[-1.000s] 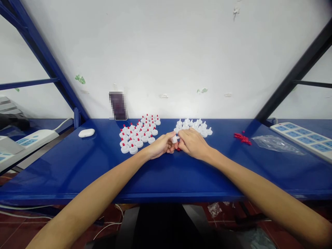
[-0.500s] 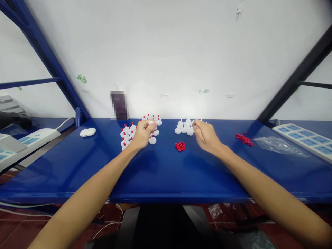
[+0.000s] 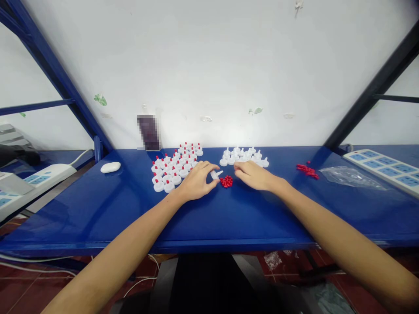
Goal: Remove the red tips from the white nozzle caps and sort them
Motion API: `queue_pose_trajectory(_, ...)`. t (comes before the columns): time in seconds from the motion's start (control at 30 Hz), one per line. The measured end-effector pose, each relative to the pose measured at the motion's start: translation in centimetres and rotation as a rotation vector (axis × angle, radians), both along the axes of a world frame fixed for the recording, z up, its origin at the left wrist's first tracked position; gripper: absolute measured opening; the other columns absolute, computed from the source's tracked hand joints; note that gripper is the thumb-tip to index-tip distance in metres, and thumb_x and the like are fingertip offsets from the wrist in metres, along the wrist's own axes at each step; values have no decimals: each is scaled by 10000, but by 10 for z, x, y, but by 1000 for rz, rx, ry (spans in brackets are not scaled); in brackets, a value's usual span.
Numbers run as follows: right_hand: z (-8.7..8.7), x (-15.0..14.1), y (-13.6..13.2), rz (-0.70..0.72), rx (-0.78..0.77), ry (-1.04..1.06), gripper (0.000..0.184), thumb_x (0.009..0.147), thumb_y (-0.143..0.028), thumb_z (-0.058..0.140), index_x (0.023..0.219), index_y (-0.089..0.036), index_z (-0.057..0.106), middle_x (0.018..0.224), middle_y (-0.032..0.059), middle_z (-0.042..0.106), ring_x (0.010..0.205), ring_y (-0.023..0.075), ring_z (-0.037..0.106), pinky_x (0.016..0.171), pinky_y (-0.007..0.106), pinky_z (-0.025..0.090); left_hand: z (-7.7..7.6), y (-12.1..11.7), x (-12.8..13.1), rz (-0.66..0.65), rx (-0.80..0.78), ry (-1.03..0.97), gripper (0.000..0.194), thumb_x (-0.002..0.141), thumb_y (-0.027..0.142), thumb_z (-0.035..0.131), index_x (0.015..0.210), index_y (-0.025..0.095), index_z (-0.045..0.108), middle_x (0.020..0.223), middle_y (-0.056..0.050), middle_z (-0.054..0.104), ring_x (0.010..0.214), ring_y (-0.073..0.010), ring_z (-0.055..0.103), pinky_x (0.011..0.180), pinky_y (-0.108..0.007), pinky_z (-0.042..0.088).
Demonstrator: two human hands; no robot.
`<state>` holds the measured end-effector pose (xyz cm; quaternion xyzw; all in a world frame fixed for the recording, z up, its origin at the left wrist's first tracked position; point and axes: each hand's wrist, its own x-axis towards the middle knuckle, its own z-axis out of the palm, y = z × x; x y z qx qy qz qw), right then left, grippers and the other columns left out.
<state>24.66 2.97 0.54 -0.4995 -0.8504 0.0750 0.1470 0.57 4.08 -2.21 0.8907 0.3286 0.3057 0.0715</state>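
Note:
Between the thumb and fingers of my left hand [image 3: 198,179] is a white nozzle cap [image 3: 214,174], tilted so its bare spout points right. My right hand [image 3: 253,174] is closed, its fingertips pinched just beside a small pile of red tip caps [image 3: 226,181]; whatever they hold is hidden. Behind it stand several white nozzle caps with bare spouts [image 3: 263,162], partly covered by the hand. To the left of my left hand is a large group of white nozzle caps with red tips [image 3: 169,186], standing upright in rows.
A second red pile [image 3: 307,171] lies at the right near a clear plastic bag [image 3: 350,178]. Power strips [image 3: 386,168] stand on both sides. A white earphone case [image 3: 110,167] is at the left, and a phone [image 3: 149,133] leans on the wall.
My left hand has moved right from the red-tipped group, and a white nozzle cap now shows in its fingers. My right hand has come left, close to the red pile.

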Motion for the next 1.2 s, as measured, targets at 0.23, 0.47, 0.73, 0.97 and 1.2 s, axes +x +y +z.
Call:
queue_pose_trajectory(0.23,-7,5,8,3,-96,-93,156,864,-212,430,709,-197,445,670,24,547,608,146,456,598,276,290,2,-2,3,126,-81,127,174,945,349,505,1000,199,572,987,-72,654,956,-243,599,828,-382,479)
queue_pose_trajectory(0.47,-11,9,12,-57,-58,-11,145,857,-219,462,980,-178,528,721,31,599,655,174,509,620,270,328,0,1,3,108,-104,157,129,928,283,503,952,189,588,935,-71,659,885,-232,602,792,-374,473)
queue_pose_trajectory(0.73,-17,7,16,-202,-43,12,248,882,-212,520,1105,-146,607,749,53,655,709,179,583,658,261,378,3,3,2,56,40,12,121,902,230,513,838,182,604,824,-47,628,815,-194,581,781,-345,468)
queue_pose_trajectory(0.97,-11,6,12,-78,1,-88,166,883,-172,514,957,-154,662,836,76,685,751,180,600,666,258,384,1,5,1,-19,-30,29,114,894,213,513,871,183,620,827,-33,670,785,-179,606,746,-323,478)
queue_pose_trajectory(1.2,-3,-1,4,-1,-4,-81,130,840,-160,559,889,-153,679,880,79,702,786,186,613,690,262,402,-2,3,-1,-9,-26,108,297,927,199,450,1145,176,650,1114,-86,697,1061,-231,587,960,-404,480)
